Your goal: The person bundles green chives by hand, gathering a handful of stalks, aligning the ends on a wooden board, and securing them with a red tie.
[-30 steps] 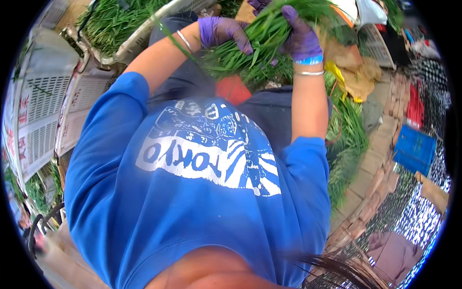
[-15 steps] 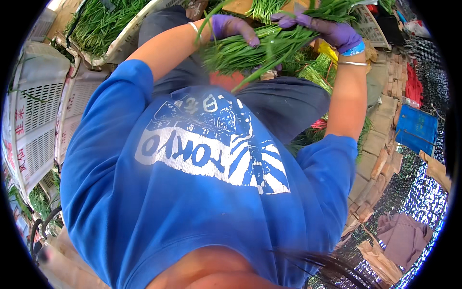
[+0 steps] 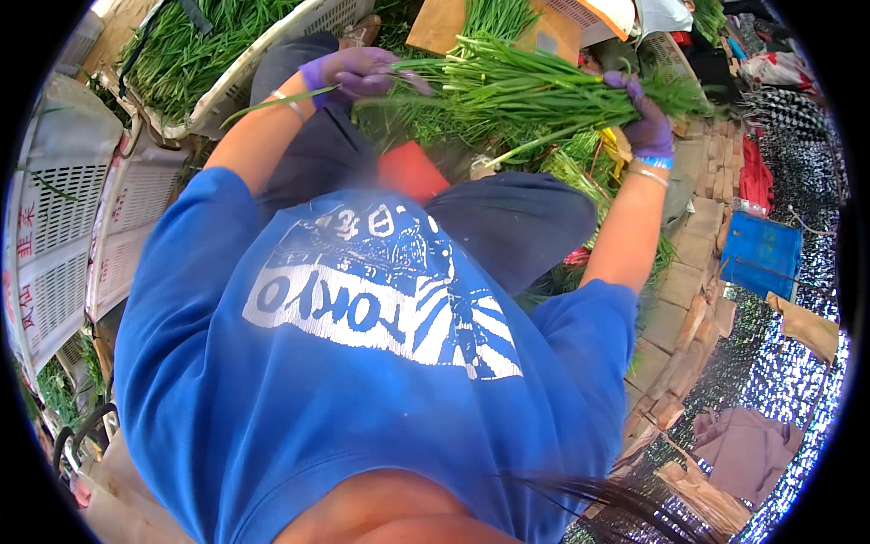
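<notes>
Fingers of our right hand (image 3: 649, 122) are wrapped around a big green bunch (image 3: 535, 89), thumb on top, and we have it lying sideways in the upper middle of the frame. Across to the left, our left hand (image 3: 358, 72) shows curled fingers near the bunch's other end, a thin strand (image 3: 252, 112) trailing past the wrist; blur there, so we can't tell how firmly they grip.

Where do we stand? Most stalks run roughly one way, but one stray stalk (image 3: 530, 148) pokes out low, and we spot no band; we'd call this bunch gathered but not neat. Another green bundle (image 3: 498, 16) sits on the brown board (image 3: 435, 25) at the top edge, and loose greens (image 3: 408, 122) lie below the bunch, so plenty looks ungathered.

Tight quarters, too! Our right knee (image 3: 517, 218) juts up just under the bunch, with a red object (image 3: 412, 172) between our legs. Upper left, a white basket (image 3: 258, 77) is heaped with cut greens (image 3: 213, 54); white crates (image 3: 59, 208) line the left edge, while brick edging (image 3: 715, 177) and a blue flat thing (image 3: 761, 254) fill the right.
</notes>
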`<action>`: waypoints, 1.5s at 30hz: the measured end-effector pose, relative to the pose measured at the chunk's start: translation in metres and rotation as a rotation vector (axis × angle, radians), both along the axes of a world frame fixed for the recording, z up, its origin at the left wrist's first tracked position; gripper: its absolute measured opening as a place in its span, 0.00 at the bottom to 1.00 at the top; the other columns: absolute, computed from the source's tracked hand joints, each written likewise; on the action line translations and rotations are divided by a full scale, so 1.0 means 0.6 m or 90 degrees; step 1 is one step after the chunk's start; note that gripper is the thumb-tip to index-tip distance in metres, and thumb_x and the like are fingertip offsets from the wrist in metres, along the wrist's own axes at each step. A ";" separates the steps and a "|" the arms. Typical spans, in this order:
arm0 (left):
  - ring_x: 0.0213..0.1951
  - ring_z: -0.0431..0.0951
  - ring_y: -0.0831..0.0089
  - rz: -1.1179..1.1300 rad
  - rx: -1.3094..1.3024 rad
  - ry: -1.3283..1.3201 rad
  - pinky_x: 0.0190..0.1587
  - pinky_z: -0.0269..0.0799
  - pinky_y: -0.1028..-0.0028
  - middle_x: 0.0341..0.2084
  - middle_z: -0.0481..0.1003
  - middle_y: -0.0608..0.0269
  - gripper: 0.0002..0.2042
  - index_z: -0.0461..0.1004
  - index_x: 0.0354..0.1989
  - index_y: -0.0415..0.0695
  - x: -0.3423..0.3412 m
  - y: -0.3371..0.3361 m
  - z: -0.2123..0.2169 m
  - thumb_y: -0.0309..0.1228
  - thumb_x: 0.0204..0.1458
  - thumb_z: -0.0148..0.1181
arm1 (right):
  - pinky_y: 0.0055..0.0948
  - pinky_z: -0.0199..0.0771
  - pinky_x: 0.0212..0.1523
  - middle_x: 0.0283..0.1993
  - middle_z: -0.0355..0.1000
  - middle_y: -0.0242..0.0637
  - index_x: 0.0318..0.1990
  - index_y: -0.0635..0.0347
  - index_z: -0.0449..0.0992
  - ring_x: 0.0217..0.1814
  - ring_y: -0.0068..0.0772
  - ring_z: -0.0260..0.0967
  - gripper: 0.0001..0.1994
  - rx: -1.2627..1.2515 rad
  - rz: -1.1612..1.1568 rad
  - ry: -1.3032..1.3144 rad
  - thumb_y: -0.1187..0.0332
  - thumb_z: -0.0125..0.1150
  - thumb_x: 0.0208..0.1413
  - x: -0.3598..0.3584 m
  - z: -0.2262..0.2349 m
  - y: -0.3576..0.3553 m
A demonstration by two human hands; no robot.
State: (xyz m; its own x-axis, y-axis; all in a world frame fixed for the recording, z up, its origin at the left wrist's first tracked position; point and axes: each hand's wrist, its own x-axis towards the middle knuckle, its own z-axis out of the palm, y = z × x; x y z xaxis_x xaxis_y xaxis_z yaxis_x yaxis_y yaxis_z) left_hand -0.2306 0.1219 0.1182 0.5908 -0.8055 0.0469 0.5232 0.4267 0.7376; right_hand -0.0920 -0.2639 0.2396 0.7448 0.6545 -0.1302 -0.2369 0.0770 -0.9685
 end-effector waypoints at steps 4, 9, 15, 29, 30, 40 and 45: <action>0.02 0.55 0.89 0.344 -0.426 0.149 0.07 0.53 0.89 0.05 0.61 0.77 0.23 0.49 0.53 0.25 -0.045 0.058 -0.087 0.31 0.54 0.39 | 0.36 0.61 0.50 0.43 0.68 0.42 0.42 0.69 0.68 0.47 0.38 0.63 0.17 0.065 -0.134 -0.039 0.63 0.49 0.52 -0.007 -0.038 -0.037; 0.40 0.71 0.80 0.324 -0.105 0.071 0.38 0.67 0.78 0.37 0.70 0.64 0.23 0.55 0.53 0.37 -0.044 -0.051 -0.010 0.34 0.50 0.49 | 0.36 0.63 0.50 0.45 0.67 0.42 0.44 0.69 0.68 0.47 0.37 0.64 0.18 0.164 -0.296 -0.008 0.62 0.51 0.51 -0.043 -0.091 0.019; 0.25 0.67 0.83 0.483 0.151 0.143 0.19 0.63 0.86 0.30 0.70 0.70 0.17 0.69 0.42 0.44 0.018 -0.129 0.061 0.37 0.45 0.58 | 0.37 0.60 0.52 0.46 0.66 0.39 0.42 0.66 0.69 0.50 0.34 0.61 0.18 0.200 -0.260 -0.052 0.60 0.53 0.51 -0.118 -0.114 0.086; 0.27 0.73 0.57 0.776 0.934 -0.541 0.28 0.69 0.68 0.22 0.72 0.51 0.09 0.74 0.33 0.46 -0.020 -0.110 0.022 0.32 0.45 0.52 | 0.49 0.58 0.51 0.49 0.63 0.45 0.46 0.59 0.67 0.50 0.46 0.60 0.18 0.366 -0.452 0.086 0.59 0.49 0.50 -0.119 -0.177 0.085; 0.27 0.73 0.58 0.851 0.916 -0.584 0.29 0.69 0.68 0.23 0.72 0.52 0.08 0.75 0.32 0.47 -0.021 -0.102 0.019 0.32 0.44 0.51 | 0.51 0.57 0.51 0.51 0.62 0.45 0.47 0.56 0.67 0.51 0.48 0.59 0.18 0.374 -0.482 0.089 0.58 0.48 0.50 -0.115 -0.182 0.074; 0.23 0.71 0.75 0.520 0.064 0.130 0.20 0.62 0.83 0.35 0.72 0.60 0.11 0.69 0.40 0.43 -0.001 -0.061 -0.022 0.31 0.48 0.53 | 0.51 0.57 0.52 0.50 0.65 0.41 0.46 0.55 0.68 0.52 0.44 0.60 0.18 0.390 -0.575 0.179 0.58 0.42 0.51 -0.149 -0.159 0.054; 0.17 0.68 0.82 0.375 0.215 0.124 0.17 0.60 0.83 0.23 0.74 0.66 0.11 0.71 0.36 0.43 -0.013 -0.178 0.039 0.35 0.48 0.54 | 0.53 0.55 0.52 0.51 0.63 0.43 0.45 0.57 0.69 0.53 0.45 0.58 0.17 0.377 -0.485 0.169 0.58 0.41 0.53 -0.144 -0.183 0.102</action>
State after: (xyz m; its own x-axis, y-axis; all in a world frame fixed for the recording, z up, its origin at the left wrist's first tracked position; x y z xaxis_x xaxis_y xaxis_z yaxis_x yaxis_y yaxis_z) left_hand -0.2382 0.0151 0.1418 0.9053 -0.3006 -0.3000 0.4112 0.4442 0.7960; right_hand -0.1785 -0.2028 0.1300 0.9866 0.0281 -0.1608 -0.1269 0.7516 -0.6473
